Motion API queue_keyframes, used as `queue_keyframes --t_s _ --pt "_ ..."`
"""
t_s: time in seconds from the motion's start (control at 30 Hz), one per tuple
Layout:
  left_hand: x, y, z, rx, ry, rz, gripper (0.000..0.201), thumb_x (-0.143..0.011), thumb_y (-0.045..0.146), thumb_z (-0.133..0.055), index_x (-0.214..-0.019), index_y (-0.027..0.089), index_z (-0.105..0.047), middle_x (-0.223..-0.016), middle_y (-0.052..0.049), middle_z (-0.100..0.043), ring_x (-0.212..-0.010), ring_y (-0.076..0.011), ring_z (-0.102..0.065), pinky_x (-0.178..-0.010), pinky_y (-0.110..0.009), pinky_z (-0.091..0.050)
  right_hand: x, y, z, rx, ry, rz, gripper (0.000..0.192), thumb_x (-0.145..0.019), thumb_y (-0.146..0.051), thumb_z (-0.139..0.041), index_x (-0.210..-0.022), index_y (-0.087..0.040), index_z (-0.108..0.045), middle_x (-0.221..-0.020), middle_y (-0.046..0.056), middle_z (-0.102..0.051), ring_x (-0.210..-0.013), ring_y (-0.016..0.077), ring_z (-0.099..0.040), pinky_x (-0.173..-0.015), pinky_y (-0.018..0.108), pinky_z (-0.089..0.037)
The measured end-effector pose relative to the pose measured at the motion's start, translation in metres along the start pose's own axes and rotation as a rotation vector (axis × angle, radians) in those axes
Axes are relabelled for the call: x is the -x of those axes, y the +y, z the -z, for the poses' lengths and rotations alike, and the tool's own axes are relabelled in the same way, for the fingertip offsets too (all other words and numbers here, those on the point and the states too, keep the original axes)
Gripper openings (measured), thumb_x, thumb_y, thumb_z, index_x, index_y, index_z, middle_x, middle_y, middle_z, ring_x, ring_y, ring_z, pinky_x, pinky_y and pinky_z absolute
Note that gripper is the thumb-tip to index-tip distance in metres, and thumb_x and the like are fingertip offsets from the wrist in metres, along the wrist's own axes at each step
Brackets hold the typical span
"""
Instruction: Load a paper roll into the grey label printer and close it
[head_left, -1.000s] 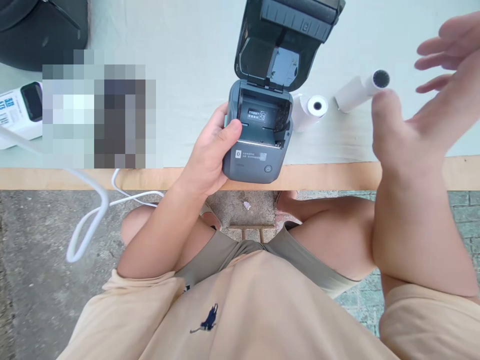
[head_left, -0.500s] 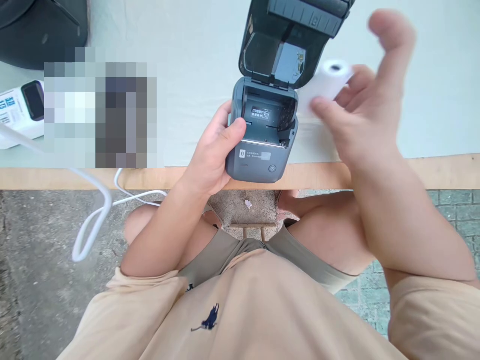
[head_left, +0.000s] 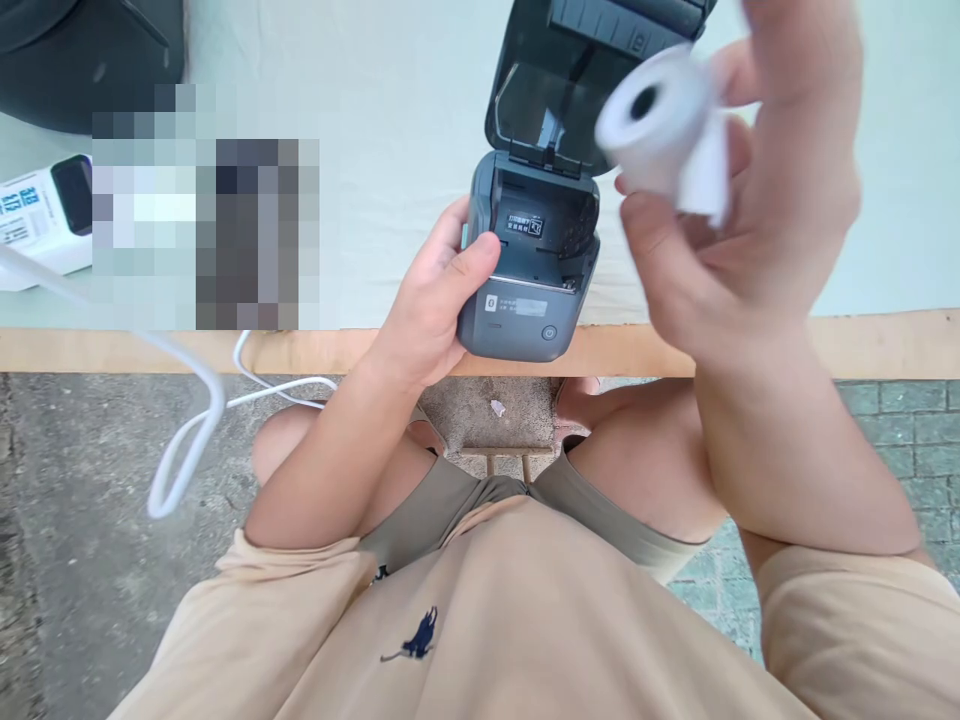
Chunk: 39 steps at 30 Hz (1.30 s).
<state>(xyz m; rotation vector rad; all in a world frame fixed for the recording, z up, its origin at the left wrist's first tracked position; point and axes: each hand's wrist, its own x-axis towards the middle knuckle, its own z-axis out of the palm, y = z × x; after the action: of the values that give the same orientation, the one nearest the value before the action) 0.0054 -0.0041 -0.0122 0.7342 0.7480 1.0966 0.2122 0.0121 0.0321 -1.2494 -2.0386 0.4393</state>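
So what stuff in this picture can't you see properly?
- Head view, pixelated block on the table: whatever lies under it is blurred out.
- Printer: its lid runs off the top edge, and the label inside is too small to read.
- Paper roll in the right hand: motion-blurred, its far end hidden by the fingers.
- Left hand: its fingers are hidden behind the printer.
- Dark object, top left: cut off by the edge.

power symbol on printer (head_left: pixel 529 270) button (labels illegible)

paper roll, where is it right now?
Head view, upper right: the paper roll is held up in the right hand, just right of the open lid of the printer that the left hand grips.
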Motion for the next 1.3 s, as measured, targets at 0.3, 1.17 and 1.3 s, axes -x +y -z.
queue_keyframes --t_s 0.3,1.17,1.3 --pt "-0.003 -0.004 0.006 -0.013 -0.01 0.002 0.041 -0.101 0.039 -0.07 -0.137 0.024 -0.06 -0.134 -0.006 -0.074 -0.151 -0.0344 -0.063 -0.112 -0.046 -0.066 -0.003 -0.002 -0.021 0.139 0.079 0.143 0.02 -0.09 -0.021 -0.065 -0.107 -0.026 -0.056 -0.115 0.005 -0.074 -0.107 0.0212 -0.073 -0.085 0.037 -0.064" --pt "-0.014 -0.018 0.026 -0.076 -0.081 -0.124 0.077 -0.073 0.053 -0.094 -0.135 0.029 -0.055 -0.123 -0.01 -0.076 -0.151 -0.0464 -0.059 -0.108 -0.059 -0.065 0.01 0.006 -0.021 0.102 0.038 0.278 0.044 -0.099 -0.05 -0.071 -0.135 -0.028 -0.058 -0.127 0.013 -0.061 -0.125 0.0289 -0.062 -0.106 0.052 -0.058" --pt "-0.015 -0.016 0.025 -0.097 -0.082 -0.124 0.071 -0.075 0.053 -0.092 -0.13 0.028 -0.055 -0.117 -0.009 -0.076 -0.142 -0.043 -0.066 -0.103 -0.057 -0.067 0.009 0.004 -0.018 0.003 0.108 0.246 0.047 -0.098 -0.054 -0.07 -0.134 -0.029 -0.055 -0.13 0.01 -0.059 -0.132 0.0289 -0.06 -0.112 0.054 -0.058"
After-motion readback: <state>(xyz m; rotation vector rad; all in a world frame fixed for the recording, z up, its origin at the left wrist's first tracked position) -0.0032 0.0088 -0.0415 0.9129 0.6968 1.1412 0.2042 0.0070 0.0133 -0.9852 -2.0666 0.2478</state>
